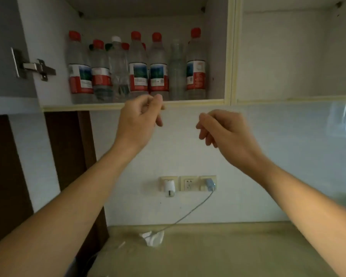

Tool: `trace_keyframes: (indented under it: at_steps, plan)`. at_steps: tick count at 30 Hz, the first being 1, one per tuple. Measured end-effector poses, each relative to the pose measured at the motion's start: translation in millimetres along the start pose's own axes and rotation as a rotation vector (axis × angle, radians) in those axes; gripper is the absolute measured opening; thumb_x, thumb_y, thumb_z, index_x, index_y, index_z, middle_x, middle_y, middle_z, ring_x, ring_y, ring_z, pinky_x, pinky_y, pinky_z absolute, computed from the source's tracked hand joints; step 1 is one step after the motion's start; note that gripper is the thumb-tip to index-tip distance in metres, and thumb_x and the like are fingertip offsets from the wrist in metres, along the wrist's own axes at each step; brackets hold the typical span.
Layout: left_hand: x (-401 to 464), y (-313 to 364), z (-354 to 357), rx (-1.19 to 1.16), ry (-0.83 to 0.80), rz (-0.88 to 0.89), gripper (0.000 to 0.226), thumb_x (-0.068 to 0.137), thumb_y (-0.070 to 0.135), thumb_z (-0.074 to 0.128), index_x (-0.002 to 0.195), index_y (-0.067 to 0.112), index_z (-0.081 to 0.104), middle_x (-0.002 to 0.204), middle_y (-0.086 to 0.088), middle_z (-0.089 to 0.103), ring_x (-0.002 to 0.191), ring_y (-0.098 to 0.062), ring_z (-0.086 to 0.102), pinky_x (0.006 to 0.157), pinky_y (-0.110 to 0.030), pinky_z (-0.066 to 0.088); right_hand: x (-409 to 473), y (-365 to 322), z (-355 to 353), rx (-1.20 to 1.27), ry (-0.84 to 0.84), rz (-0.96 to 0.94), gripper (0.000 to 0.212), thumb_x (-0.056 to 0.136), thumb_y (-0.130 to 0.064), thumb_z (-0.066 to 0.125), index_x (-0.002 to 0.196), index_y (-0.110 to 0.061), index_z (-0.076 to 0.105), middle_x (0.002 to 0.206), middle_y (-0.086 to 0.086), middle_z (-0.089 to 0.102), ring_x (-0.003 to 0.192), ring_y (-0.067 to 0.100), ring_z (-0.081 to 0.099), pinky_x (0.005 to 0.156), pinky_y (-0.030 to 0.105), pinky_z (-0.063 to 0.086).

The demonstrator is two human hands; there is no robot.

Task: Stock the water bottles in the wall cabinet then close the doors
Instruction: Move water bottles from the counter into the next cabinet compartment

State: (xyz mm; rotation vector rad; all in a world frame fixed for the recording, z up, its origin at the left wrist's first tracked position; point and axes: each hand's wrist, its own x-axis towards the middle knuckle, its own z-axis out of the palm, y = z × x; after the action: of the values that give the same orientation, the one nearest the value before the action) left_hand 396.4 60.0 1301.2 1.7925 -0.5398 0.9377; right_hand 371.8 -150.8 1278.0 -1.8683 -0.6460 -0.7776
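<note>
the water bottles [138,64] stand upright in a row on the shelf of the wall cabinet [132,105], up high and on the left side. most have red caps and red and white labels. one has a white cap [116,39] and no label, and one clear bottle [176,70] on the right seems to have no cap, but it is hard to tell. some more bottles stand behind the front ones. they touch or nearly touch each other.

the bottles look full, so i think each one is a bit heavy. the plastic is thin and smooth, so it can bend if you squeeze hard and may slip a little. the best place to hold one is around the middle, on the label, or by the neck under the cap.

the left hand [140,118] is just in front of the shelf edge, below the bottles. its fingers are curled in loosely and hold nothing. the right hand [224,130] is lower and to the right, apart from the cabinet. its fingers are curled too and hold nothing.

the cabinet is open. the left door [2,47] swings out to the left, with a metal hinge [36,68] on it. the part of the cabinet on the right looks bare.

it looks like the stocking is done, and the doors are not shut yet.

below, on the wall, are sockets [188,183] with a white plug [169,188] and a grey plug with a cable [188,214]. the cable runs down to the counter [228,252].
</note>
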Motion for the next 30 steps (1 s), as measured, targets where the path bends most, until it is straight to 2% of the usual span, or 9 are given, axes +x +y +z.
trace_keyframes:
  at_steps: [3,6,10,13,17,22,25,28,30]
  plan:
    - [-51.5,-18.0,17.6,-0.049,-0.036,-0.118,0.037,0.106,0.036,0.049,0.089,0.011,0.070,0.060,0.003,0.060,0.051,-0.005,0.051,0.056,-0.022,0.040,-59.8,29.1,6.8,0.109,0.010,0.257,0.041,0.100,-0.037,0.054,0.070,-0.012,0.067,0.059,-0.004,0.058,0.053,0.010,0.048,0.055,0.027,0.037]
    - [-111.8,-43.0,40.0,-0.069,-0.108,-0.242,0.038,0.105,0.036,0.051,0.085,0.009,0.070,0.052,0.005,0.056,0.050,-0.008,0.051,0.053,-0.022,0.043,-119.3,62.2,12.4,0.094,0.037,0.553,0.045,0.101,-0.031,0.054,0.059,-0.014,0.059,0.048,-0.006,0.045,0.042,0.008,0.036,0.048,0.024,0.026]
    - [-197.8,-72.7,76.5,-0.083,-0.254,-0.404,0.038,0.104,0.035,0.051,0.082,0.011,0.069,0.050,0.005,0.054,0.048,-0.007,0.049,0.053,-0.017,0.041,-198.5,97.8,3.8,0.033,-0.133,0.838,0.041,0.100,-0.042,0.053,0.072,-0.015,0.063,0.053,0.000,0.042,0.042,0.013,0.030,0.044,0.024,0.021]
    - [-255.1,-87.9,101.2,-0.027,-0.422,-0.482,0.035,0.103,0.040,0.052,0.084,0.016,0.069,0.060,0.004,0.062,0.054,-0.010,0.056,0.056,-0.016,0.042,-243.8,119.8,-5.5,-0.122,-0.213,0.885,0.030,0.097,-0.039,0.057,0.083,-0.016,0.070,0.055,-0.003,0.053,0.041,0.006,0.041,0.041,0.022,0.030]
    - [-314.8,-116.1,124.8,0.151,-0.601,-0.642,0.026,0.099,0.044,0.057,0.104,0.022,0.067,0.092,0.011,0.068,0.081,-0.001,0.062,0.061,-0.011,0.041,-285.5,155.7,-3.9,-0.365,-0.388,0.902,0.026,0.096,-0.038,0.063,0.109,-0.017,0.071,0.089,-0.008,0.068,0.070,0.004,0.060,0.061,0.022,0.048]
    - [-355.1,-150.2,152.3,0.301,-0.704,-0.792,0.041,0.097,0.042,0.062,0.127,0.014,0.059,0.117,0.002,0.064,0.098,-0.008,0.061,0.078,-0.020,0.046,-316.4,197.6,9.2,-0.379,-0.565,1.030,0.080,0.084,-0.067,0.064,0.146,-0.021,0.044,0.137,0.006,0.057,0.110,0.026,0.064,0.083,0.040,0.058]
    - [-367.3,-168.1,167.6,0.432,-0.676,-0.921,0.051,0.095,0.040,0.065,0.136,0.010,0.054,0.125,-0.002,0.063,0.105,-0.015,0.061,0.088,-0.026,0.048,-321.2,220.3,22.2,-0.402,-0.657,1.055,0.105,0.072,-0.076,0.067,0.155,-0.023,0.029,0.152,0.006,0.045,0.129,0.030,0.054,0.101,0.049,0.051]
    - [-383.4,-179.8,172.6,0.469,-0.726,-1.128,0.053,0.095,0.045,0.062,0.135,0.012,0.050,0.115,0.002,0.062,0.089,-0.012,0.058,0.079,-0.028,0.050,-321.2,237.0,30.5,-0.438,-0.719,1.021,0.107,0.069,-0.081,0.066,0.153,-0.023,0.032,0.148,0.006,0.050,0.124,0.028,0.057,0.089,0.042,0.049]
    - [-394.0,-183.8,172.3,0.463,-0.770,-1.188,0.047,0.094,0.054,0.060,0.123,0.019,0.054,0.108,0.004,0.062,0.087,-0.011,0.059,0.084,-0.036,0.054,-321.2,243.2,30.7,-0.437,-0.736,1.010,0.100,0.071,-0.079,0.066,0.148,-0.022,0.038,0.140,0.004,0.054,0.112,0.025,0.060,0.078,0.036,0.047]
